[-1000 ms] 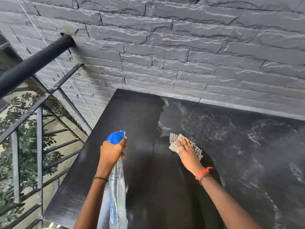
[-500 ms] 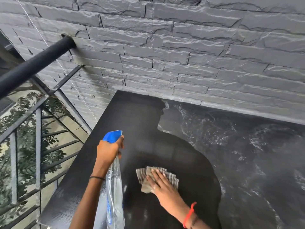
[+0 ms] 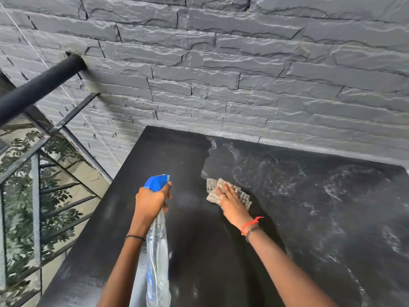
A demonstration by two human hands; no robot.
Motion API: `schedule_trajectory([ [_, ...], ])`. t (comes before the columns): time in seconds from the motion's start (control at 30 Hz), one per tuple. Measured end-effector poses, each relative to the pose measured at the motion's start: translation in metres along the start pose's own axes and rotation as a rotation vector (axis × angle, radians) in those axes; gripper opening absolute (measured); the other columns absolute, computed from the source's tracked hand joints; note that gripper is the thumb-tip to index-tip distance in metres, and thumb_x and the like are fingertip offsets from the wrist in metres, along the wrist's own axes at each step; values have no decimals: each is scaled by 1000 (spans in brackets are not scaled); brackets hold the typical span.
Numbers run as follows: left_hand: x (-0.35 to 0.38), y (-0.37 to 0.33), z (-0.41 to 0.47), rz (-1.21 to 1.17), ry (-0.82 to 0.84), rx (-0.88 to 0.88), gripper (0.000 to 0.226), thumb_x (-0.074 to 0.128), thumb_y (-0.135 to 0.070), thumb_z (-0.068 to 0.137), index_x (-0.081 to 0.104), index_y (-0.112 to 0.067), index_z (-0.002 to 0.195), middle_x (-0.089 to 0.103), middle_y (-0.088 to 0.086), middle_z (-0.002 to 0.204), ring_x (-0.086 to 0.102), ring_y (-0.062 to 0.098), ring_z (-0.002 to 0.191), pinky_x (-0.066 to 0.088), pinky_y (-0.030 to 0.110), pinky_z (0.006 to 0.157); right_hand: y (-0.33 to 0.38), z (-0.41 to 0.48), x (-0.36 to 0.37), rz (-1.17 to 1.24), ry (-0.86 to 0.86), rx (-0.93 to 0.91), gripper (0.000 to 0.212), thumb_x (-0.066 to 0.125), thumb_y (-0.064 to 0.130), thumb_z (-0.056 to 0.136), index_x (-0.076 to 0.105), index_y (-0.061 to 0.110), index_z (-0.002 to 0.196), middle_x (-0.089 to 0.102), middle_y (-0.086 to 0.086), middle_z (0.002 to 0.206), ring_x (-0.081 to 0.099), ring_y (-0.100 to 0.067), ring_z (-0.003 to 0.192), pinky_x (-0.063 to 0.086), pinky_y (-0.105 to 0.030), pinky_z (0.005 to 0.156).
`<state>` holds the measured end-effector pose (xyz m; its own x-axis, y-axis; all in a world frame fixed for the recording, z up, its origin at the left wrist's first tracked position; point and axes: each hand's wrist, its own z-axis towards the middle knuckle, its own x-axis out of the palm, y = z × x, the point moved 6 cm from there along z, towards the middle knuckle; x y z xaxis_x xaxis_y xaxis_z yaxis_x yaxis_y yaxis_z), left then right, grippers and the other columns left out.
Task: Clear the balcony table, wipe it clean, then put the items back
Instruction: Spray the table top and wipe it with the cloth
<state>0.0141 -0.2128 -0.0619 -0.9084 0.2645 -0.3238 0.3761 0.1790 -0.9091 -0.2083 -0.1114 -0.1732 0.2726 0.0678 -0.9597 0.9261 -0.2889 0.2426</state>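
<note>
A black table [image 3: 309, 218] fills the lower right, its right part streaked with whitish smears. My right hand [image 3: 232, 201] lies flat with straight fingers on a grey striped cloth [image 3: 213, 188], pressing it onto the tabletop near the middle. My left hand [image 3: 151, 201] grips the neck of a clear spray bottle [image 3: 158, 258] with a blue trigger head [image 3: 156, 182], held above the table's left part. Nothing else stands on the table.
A grey stone wall [image 3: 221, 74] runs right behind the table. A black metal railing [image 3: 33, 96] with bars borders the left side, with leafy plants [image 3: 20, 196] beyond it. The table's left edge lies close to the railing.
My right hand slid the cloth toward me and to the left, then pushed it back away toward the table's middle. The left hand with the bottle barely moved.
</note>
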Motion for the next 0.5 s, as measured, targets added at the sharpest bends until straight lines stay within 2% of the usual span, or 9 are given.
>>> schedule_trajectory([
  [0.13, 12, -8, 6, 8, 19, 8, 25, 66, -26, 85, 61, -15, 64, 63, 9, 60, 50, 17, 36, 47, 30, 55, 50, -17, 15, -19, 38, -184, 70, 39, -6, 91, 11, 14, 153, -4, -10, 161, -8, -29, 149, -5, -37, 123],
  [0.2, 20, -15, 9, 21, 33, 5, 25, 66, -26, 85, 61, -14, 64, 63, 11, 60, 50, 16, 34, 46, 28, 55, 64, -42, 25, -44, 48, -251, 70, 40, -6, 91, 12, 12, 152, 0, -11, 161, -4, -32, 148, -7, -41, 121],
  [0.23, 24, -18, 11, 30, 41, 4, 26, 66, -26, 85, 62, -14, 63, 63, 11, 60, 50, 16, 33, 46, 28, 54, 68, -56, 30, -63, 33, -302, 68, 44, -1, 91, 17, 12, 152, 7, -12, 160, 3, -32, 148, -1, -43, 121],
  [0.3, 34, -25, 15, 49, 60, 3, 29, 66, -26, 85, 61, -11, 61, 63, 9, 60, 50, 14, 32, 45, 25, 51, 67, -87, 39, -131, 84, -352, 70, 64, 14, 80, 39, 17, 145, 33, -8, 154, 30, -26, 143, 26, -40, 117],
  [0.33, 39, -28, 17, 54, 69, 3, 30, 66, -25, 86, 61, -10, 61, 63, 6, 60, 50, 13, 32, 45, 22, 48, 61, -101, 43, -169, 134, -356, 73, 74, 22, 70, 50, 22, 139, 45, -3, 147, 42, -20, 137, 33, -34, 114],
  [0.37, 44, -32, 19, 61, 80, 7, 30, 65, -25, 86, 61, -8, 61, 63, 4, 59, 50, 12, 31, 45, 18, 45, 53, -114, 45, -181, 156, -346, 75, 80, 29, 62, 56, 26, 133, 52, 0, 142, 48, -16, 132, 33, -32, 112],
  [0.43, 54, -37, 22, 76, 106, 18, 30, 65, -24, 87, 61, -6, 63, 62, 2, 57, 50, 10, 30, 42, 11, 41, 28, -129, 40, -184, 162, -268, 80, 87, 34, 51, 62, 31, 126, 57, 4, 136, 54, -12, 126, 19, -33, 116],
  [0.5, 66, -40, 23, 85, 140, 15, 31, 65, -25, 87, 61, -4, 64, 60, 1, 53, 50, 9, 30, 40, 10, 39, 1, -130, 31, -158, 164, -114, 88, 91, 31, 40, 64, 29, 124, 59, 3, 134, 58, -13, 122, 17, -27, 115],
])
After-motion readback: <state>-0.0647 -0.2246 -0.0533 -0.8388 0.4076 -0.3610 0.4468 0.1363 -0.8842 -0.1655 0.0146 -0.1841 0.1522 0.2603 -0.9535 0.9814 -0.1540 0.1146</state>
